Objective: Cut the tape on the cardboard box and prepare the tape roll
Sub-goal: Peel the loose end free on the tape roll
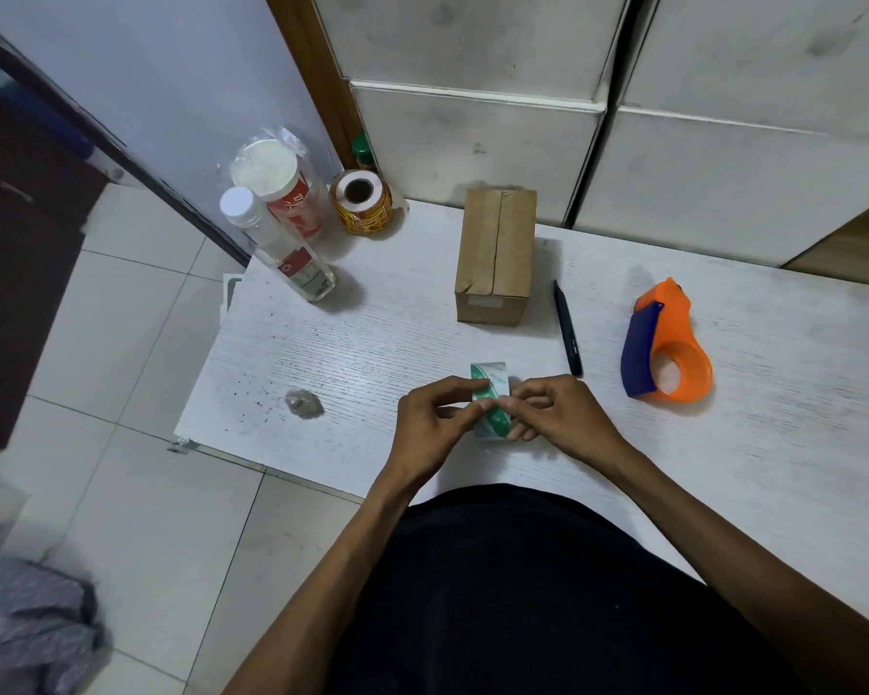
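Observation:
Both hands hold a clear tape roll (490, 393) with green printing, standing on edge on the white table near its front edge. My left hand (432, 423) pinches its left side; my right hand (558, 418) grips its right side, fingertips meeting on the roll's top. A brown cardboard box (495, 255), taped along its top seam, stands farther back at the centre. A black cutter pen (567, 328) lies right of the box. An orange and blue tape dispenser (665, 343) rests on the right, empty.
At the table's back left stand a clear bottle (277, 243), a wrapped jar with a red label (282, 185) and a yellow sticker roll (362, 203). A crumpled bit of clear plastic (302, 403) lies front left. The white table (773, 443) abuts white panels; tiled floor lies left.

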A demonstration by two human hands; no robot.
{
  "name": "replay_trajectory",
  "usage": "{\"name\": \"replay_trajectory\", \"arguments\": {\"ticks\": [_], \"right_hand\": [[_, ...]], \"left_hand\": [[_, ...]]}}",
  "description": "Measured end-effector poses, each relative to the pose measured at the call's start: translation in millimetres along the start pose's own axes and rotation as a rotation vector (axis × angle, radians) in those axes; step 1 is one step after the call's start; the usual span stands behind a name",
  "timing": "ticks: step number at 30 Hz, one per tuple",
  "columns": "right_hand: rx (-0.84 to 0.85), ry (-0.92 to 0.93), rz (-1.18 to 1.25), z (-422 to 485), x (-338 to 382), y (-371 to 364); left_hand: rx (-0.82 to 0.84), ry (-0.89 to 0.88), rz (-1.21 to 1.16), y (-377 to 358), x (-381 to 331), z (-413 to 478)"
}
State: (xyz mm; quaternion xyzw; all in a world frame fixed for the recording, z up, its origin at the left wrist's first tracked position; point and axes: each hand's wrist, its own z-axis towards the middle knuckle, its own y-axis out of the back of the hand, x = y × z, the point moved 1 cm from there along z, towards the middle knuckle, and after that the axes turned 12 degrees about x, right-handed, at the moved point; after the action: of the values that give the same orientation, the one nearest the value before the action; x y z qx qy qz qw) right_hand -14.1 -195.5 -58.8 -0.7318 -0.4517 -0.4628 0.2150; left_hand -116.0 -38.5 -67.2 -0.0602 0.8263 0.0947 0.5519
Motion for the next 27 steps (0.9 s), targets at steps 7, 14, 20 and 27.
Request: {"name": "replay_trajectory", "arguments": {"ticks": [7, 14, 20, 27], "right_hand": [[-0.073, 0.000, 0.021, 3, -4, -2], [-0.127, 0.021, 0.025, 9, -5, -4], [-0.118, 0.011, 0.027, 5, -7, -4], [-0.137, 0.050, 0.114, 2, -3, 2]], "left_hand": [[-0.047, 0.025, -0.035, -10, 0, 2], [-0.105, 0.012, 0.013, -11, -4, 9], [-0.052, 0.036, -0.011, -10, -9, 11], [-0.044, -0.045, 0.028, -11, -16, 12]]}}
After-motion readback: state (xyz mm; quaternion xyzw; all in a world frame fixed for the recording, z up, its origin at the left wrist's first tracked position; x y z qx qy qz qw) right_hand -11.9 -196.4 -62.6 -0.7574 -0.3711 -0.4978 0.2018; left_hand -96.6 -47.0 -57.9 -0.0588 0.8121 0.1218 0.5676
